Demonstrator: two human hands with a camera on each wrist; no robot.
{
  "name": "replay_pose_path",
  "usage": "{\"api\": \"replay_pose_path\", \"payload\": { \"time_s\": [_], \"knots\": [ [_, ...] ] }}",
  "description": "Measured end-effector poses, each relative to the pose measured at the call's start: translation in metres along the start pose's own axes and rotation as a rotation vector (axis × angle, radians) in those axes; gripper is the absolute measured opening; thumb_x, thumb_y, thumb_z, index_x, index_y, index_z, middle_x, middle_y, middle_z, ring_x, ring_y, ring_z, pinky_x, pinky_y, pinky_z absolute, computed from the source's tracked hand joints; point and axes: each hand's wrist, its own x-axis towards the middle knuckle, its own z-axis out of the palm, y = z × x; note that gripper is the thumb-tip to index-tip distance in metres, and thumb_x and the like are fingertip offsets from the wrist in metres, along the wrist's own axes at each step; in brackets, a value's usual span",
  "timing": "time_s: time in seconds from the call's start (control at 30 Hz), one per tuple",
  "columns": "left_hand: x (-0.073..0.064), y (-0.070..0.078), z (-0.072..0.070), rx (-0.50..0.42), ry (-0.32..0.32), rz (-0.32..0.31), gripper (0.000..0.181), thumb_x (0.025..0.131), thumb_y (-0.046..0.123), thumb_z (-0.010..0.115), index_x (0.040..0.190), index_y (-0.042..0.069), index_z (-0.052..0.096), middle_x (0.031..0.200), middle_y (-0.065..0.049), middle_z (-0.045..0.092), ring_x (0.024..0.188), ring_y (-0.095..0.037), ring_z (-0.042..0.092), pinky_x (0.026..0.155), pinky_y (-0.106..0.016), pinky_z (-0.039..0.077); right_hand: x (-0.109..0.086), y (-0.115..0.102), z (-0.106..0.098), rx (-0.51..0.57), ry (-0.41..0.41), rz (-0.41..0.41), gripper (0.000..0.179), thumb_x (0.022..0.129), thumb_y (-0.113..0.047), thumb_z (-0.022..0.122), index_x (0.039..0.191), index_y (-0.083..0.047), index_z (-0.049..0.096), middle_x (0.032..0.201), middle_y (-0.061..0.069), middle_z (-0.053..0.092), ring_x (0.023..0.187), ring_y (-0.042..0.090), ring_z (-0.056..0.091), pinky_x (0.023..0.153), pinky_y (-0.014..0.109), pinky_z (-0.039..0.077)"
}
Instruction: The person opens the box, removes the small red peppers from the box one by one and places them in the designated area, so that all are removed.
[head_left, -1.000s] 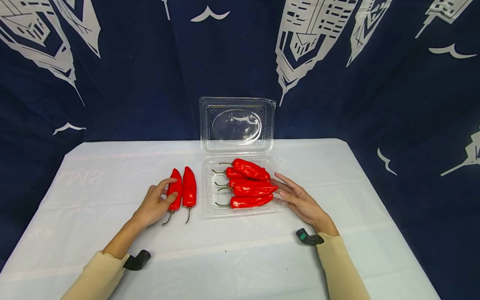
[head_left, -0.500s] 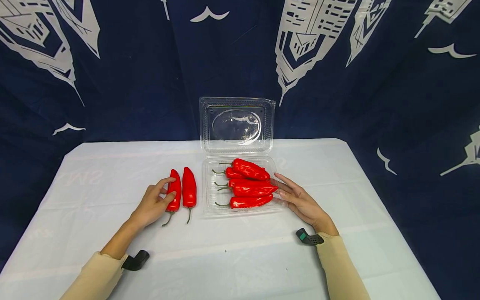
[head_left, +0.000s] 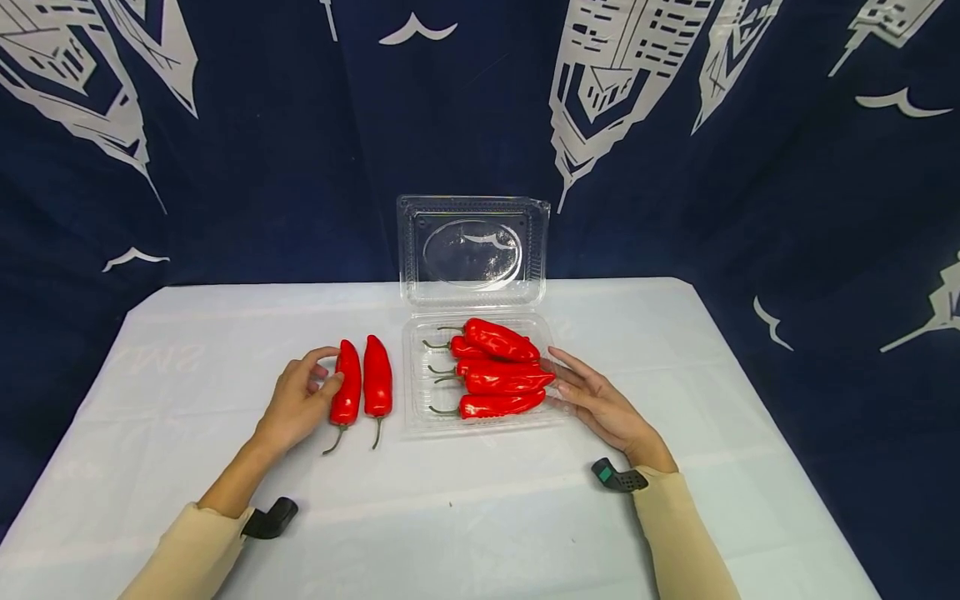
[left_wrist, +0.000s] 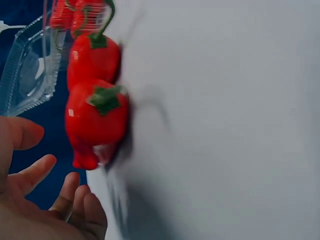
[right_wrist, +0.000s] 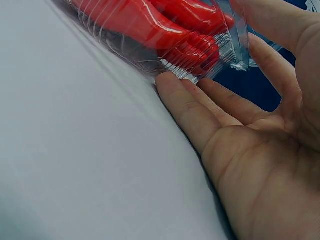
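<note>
Two red peppers with green stems lie side by side on the white table, left of a clear plastic clamshell box (head_left: 414, 415). My left hand (head_left: 292, 407) is beside the left pepper (head_left: 347, 390), its fingers spread; the left wrist view shows a gap between the fingers (left_wrist: 37, 170) and the nearer pepper (left_wrist: 92, 117). The right pepper (head_left: 378, 379) lies between it and the box. Several red peppers (head_left: 506, 379) rest inside the box, stems pointing left. At the box's right side is my right hand (head_left: 611, 408), its extended fingertips (right_wrist: 170, 85) touching the ribbed wall.
The box's lid (head_left: 474, 250) stands raised at the back, hinged to the base. A dark blue cloth (head_left: 300, 167) with white printed buildings hangs behind the white-covered table (head_left: 480, 533). Black cameras sit on both wrists.
My left hand has let go of the left pepper, its fingers drawing back to the left from over it. The right hand and the box have stayed in place.
</note>
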Motion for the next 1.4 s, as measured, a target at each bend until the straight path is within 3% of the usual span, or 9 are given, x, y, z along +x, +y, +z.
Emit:
{"api": "replay_pose_path", "payload": {
  "time_s": [0.2,0.7,1.2,1.4],
  "knots": [
    [0.009,0.016,-0.004,-0.025,0.021,0.030,0.043,0.101,0.019,0.054,0.143,0.009,0.049,0.119,-0.021,0.052,0.108,-0.034,0.049,0.083,-0.042,0.044,0.000,0.001,-0.001,-0.014,-0.002,-0.001,0.066,0.103,-0.006,0.052,0.161,-0.014,0.020,0.165,0.020,0.017,0.139,0.010,0.045,0.106,0.030,0.047],
    [0.033,0.053,0.006,-0.044,0.026,0.128,0.039,0.099,0.015,0.055,0.137,0.009,0.056,0.119,-0.020,0.053,0.105,-0.033,0.051,0.090,-0.043,0.044,0.002,-0.001,-0.001,-0.016,-0.005,0.000,0.066,0.103,-0.006,0.051,0.161,-0.014,0.020,0.165,0.020,0.017,0.139,0.010,0.044,0.105,0.030,0.047],
    [0.048,0.101,0.021,-0.070,-0.076,0.279,0.040,0.095,0.014,0.064,0.134,0.011,0.060,0.123,-0.016,0.058,0.109,-0.035,0.058,0.092,-0.045,0.054,-0.001,0.002,-0.002,0.000,-0.016,-0.011,0.066,0.104,-0.006,0.051,0.161,-0.013,0.018,0.166,0.022,0.015,0.139,0.009,0.045,0.105,0.030,0.048],
    [0.055,0.113,0.026,-0.071,-0.194,0.346,0.043,0.093,0.015,0.068,0.135,0.014,0.059,0.127,-0.012,0.061,0.113,-0.035,0.061,0.095,-0.044,0.053,0.000,0.000,-0.002,0.002,-0.015,-0.009,0.067,0.103,-0.006,0.051,0.161,-0.013,0.018,0.166,0.021,0.014,0.139,0.009,0.044,0.106,0.030,0.047]
  ]
}}
